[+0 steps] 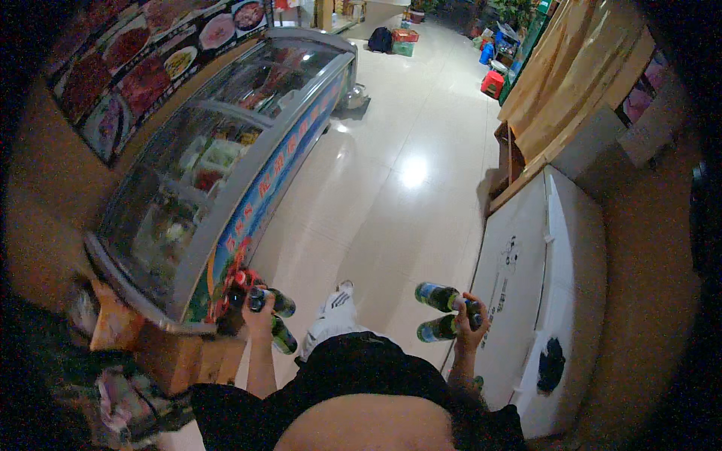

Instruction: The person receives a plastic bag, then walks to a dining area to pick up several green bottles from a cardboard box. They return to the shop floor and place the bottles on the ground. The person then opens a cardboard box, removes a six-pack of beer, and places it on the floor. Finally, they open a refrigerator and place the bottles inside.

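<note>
My left hand (259, 315), at the corner of a glass-topped display freezer (206, 248), is closed around the necks of green glass bottles. Of these, an upper bottle (283, 303) and a lower bottle (284, 335) show clearly, both pointing right. Out to the other side, my right hand (471, 324) grips two green bottles with pale labels by their necks. One labelled bottle (435, 295) lies above the other labelled bottle (437, 329), and their bases point left. Beside this hand stands a white chest freezer (507, 282). My fingers partly hide the necks.
Ahead runs a shiny tiled floor (366, 225) between the two freezers. Farther off are a black bag (380, 40), stacked crates (404, 44) and a red stool (492, 84). A tan curtain (575, 73) hangs at right. A black item (551, 365) lies on the white freezer.
</note>
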